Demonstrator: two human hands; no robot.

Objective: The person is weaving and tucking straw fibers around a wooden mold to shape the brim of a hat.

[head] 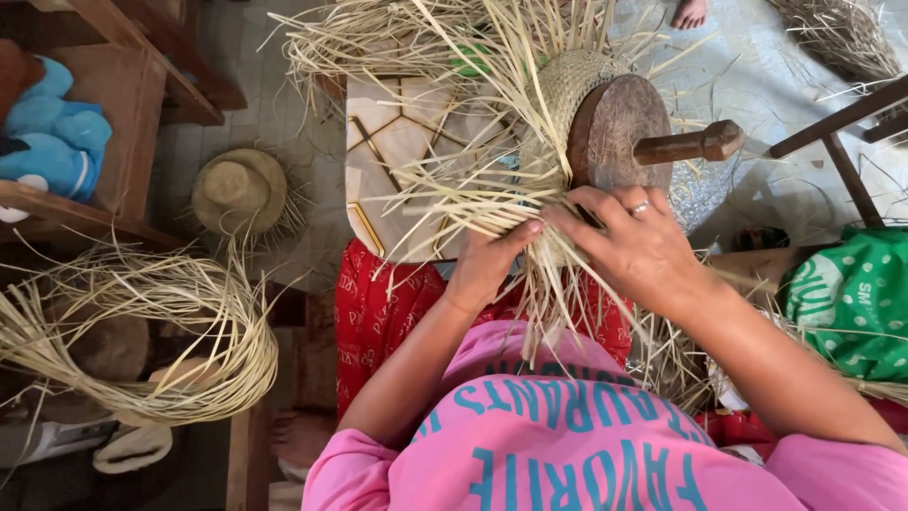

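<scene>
A half-woven straw hat (567,90) is stretched over a round wooden block (613,132) with a wooden handle (686,145) sticking out to the right. Long loose straw strands (454,180) fan out from the weave in all directions. My left hand (487,260) pinches strands at the lower edge of the weave. My right hand (629,246), with a ring on one finger, grips strands beside it, just below the block. The fingertips of both hands meet at the weave. My pink shirt and red skirt fill the bottom of the view.
A finished straw hat (238,191) lies on the floor at left. A curled bundle of straw (170,341) sits lower left. A green bag (851,298) is at right, a wooden stool (842,132) above it, and a blue soft toy (52,132) on a wooden shelf.
</scene>
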